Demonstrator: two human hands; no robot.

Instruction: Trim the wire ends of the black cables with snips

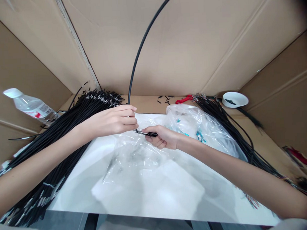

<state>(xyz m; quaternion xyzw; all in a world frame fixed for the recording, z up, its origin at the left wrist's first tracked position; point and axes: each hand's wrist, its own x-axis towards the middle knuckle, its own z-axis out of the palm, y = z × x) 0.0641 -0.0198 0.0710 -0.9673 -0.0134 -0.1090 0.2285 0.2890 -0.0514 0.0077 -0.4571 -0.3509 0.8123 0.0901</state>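
Observation:
A long black cable [140,49] arcs down from the top of the head view into my left hand [118,121], whose fingers are closed around its lower end. Close by on the right, my right hand [162,137] grips a small black-handled tool [151,134] with a metal tip. That tip sits just under my left fingers, by the cable's end; whether the two touch I cannot make out. Beneath both hands lies a crumpled clear plastic bag [134,153] on the white table [78,196].
On the left lies a thick bundle of black cables [70,132] beside a water bottle [33,106]. Another cable bundle [217,115] runs along the right, near a white bowl [235,100]. A plastic bag [210,131] holds small blue pieces. Cardboard walls [190,35] surround the table.

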